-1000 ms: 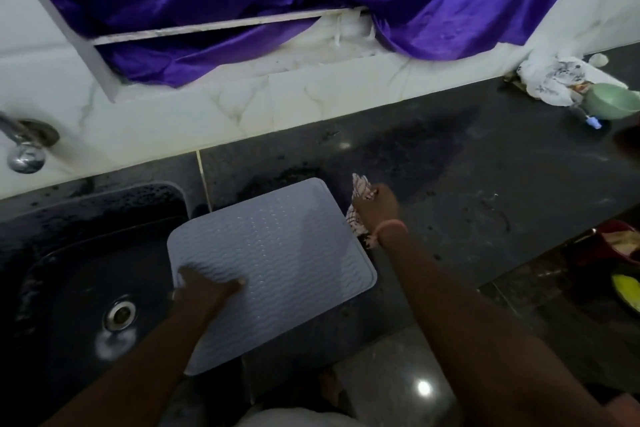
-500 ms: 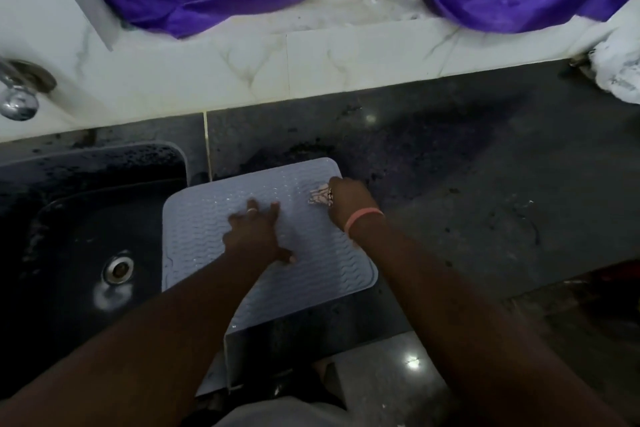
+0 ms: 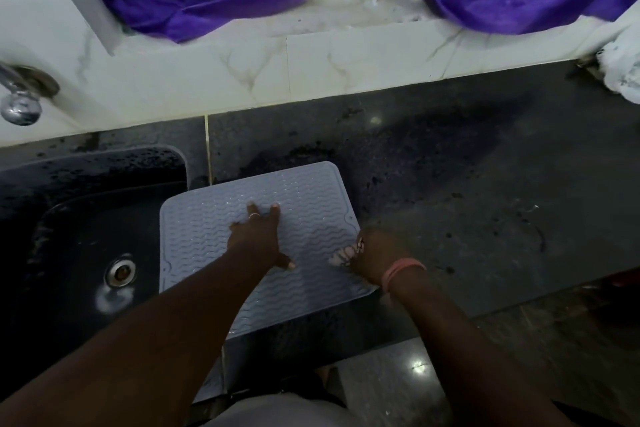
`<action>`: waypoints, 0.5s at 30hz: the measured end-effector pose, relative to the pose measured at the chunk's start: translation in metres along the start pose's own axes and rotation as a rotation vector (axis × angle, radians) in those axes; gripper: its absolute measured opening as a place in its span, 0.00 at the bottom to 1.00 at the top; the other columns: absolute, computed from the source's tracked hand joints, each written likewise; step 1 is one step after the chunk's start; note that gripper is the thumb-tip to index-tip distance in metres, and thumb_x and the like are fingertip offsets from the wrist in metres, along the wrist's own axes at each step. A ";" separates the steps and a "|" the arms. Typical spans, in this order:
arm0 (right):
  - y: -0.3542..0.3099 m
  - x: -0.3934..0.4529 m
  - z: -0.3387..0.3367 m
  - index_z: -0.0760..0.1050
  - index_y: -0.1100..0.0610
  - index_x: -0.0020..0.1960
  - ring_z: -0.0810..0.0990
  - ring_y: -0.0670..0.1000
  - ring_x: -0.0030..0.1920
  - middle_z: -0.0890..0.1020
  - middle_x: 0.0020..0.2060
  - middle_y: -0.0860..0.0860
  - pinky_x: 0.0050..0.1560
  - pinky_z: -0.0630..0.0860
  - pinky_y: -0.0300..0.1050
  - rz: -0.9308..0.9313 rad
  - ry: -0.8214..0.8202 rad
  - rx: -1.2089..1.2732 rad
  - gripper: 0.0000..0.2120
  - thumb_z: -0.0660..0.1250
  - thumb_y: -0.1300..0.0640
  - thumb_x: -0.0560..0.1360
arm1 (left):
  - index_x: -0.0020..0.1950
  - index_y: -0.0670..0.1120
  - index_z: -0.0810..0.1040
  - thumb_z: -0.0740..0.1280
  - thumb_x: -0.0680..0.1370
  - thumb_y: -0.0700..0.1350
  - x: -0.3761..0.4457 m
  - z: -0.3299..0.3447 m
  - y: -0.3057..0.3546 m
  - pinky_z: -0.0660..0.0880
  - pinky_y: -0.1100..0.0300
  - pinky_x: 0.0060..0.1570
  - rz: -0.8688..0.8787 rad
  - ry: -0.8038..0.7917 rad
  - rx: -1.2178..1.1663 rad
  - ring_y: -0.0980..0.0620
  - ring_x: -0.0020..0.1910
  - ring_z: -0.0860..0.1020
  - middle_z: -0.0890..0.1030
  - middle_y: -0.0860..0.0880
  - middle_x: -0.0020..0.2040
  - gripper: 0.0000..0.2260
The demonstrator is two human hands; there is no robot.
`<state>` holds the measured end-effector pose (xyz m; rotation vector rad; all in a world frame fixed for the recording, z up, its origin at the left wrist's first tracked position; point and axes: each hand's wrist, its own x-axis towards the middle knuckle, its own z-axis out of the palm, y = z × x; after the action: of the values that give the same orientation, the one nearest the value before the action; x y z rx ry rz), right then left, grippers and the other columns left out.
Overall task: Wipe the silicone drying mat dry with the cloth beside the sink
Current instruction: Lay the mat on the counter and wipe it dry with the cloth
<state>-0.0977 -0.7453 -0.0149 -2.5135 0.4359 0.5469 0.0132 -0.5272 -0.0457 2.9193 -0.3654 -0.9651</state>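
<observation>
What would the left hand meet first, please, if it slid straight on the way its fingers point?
Probably only more mat: the left hand points at its far edge, then bare counter before the tiled wall.

No text, label, brand, number or sign is showing legibly anywhere in the view; nothing readable is appearing on any surface, and the dim light and blur are hiding any fine print.

Wide open dark countertop [image 3: 467, 204] right of the mat [image 3: 311, 204], plenty of passing room there. Left, the sink basin [image 3: 69, 236] drops away right at the mat's edge (tap [image 3: 20, 104] juts over its far corner). Behind, the tiled wall [image 3: 311, 69] blocks.
</observation>
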 end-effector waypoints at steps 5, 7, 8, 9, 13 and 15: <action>-0.020 0.038 -0.021 0.79 0.57 0.50 0.83 0.57 0.48 0.84 0.47 0.55 0.45 0.78 0.42 -0.017 0.273 0.038 0.09 0.70 0.55 0.72 | 0.81 0.57 0.42 0.80 0.56 0.68 0.000 -0.001 0.000 0.62 0.33 0.72 0.019 0.010 0.029 0.29 0.77 0.56 0.41 0.37 0.81 0.65; -0.022 0.033 -0.009 0.80 0.57 0.55 0.83 0.55 0.52 0.84 0.52 0.54 0.53 0.77 0.44 -0.121 0.221 -0.062 0.10 0.69 0.57 0.74 | 0.81 0.57 0.42 0.80 0.57 0.68 -0.001 -0.003 0.000 0.62 0.33 0.72 0.024 0.010 0.025 0.29 0.77 0.55 0.41 0.37 0.81 0.64; -0.020 0.025 -0.002 0.81 0.56 0.56 0.82 0.52 0.52 0.83 0.52 0.51 0.55 0.76 0.42 -0.145 0.197 -0.054 0.10 0.69 0.57 0.76 | 0.81 0.57 0.42 0.80 0.57 0.67 -0.001 -0.003 -0.001 0.62 0.33 0.72 0.024 0.010 0.021 0.29 0.77 0.55 0.41 0.37 0.81 0.64; -0.018 0.014 0.005 0.81 0.55 0.55 0.82 0.50 0.51 0.83 0.52 0.49 0.56 0.75 0.40 -0.156 0.172 -0.015 0.09 0.69 0.58 0.76 | 0.81 0.58 0.42 0.80 0.56 0.67 0.000 -0.002 -0.002 0.63 0.33 0.72 0.024 0.012 0.015 0.28 0.77 0.55 0.41 0.37 0.81 0.65; 0.002 -0.023 0.025 0.80 0.54 0.51 0.83 0.49 0.50 0.84 0.50 0.47 0.48 0.72 0.32 -0.105 0.111 -0.050 0.06 0.70 0.55 0.76 | 0.80 0.58 0.43 0.80 0.54 0.68 -0.001 -0.001 -0.004 0.65 0.32 0.70 0.034 0.030 -0.001 0.28 0.77 0.56 0.43 0.38 0.81 0.65; 0.009 -0.030 0.026 0.81 0.54 0.51 0.84 0.50 0.51 0.85 0.50 0.48 0.49 0.72 0.32 -0.090 0.053 -0.053 0.08 0.72 0.51 0.74 | 0.80 0.57 0.43 0.81 0.55 0.67 -0.002 -0.003 -0.002 0.64 0.33 0.71 0.034 0.017 0.006 0.28 0.77 0.56 0.42 0.38 0.81 0.65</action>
<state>-0.1344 -0.7327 -0.0251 -2.5893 0.3303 0.4636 0.0140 -0.5245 -0.0425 2.9146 -0.4162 -0.9364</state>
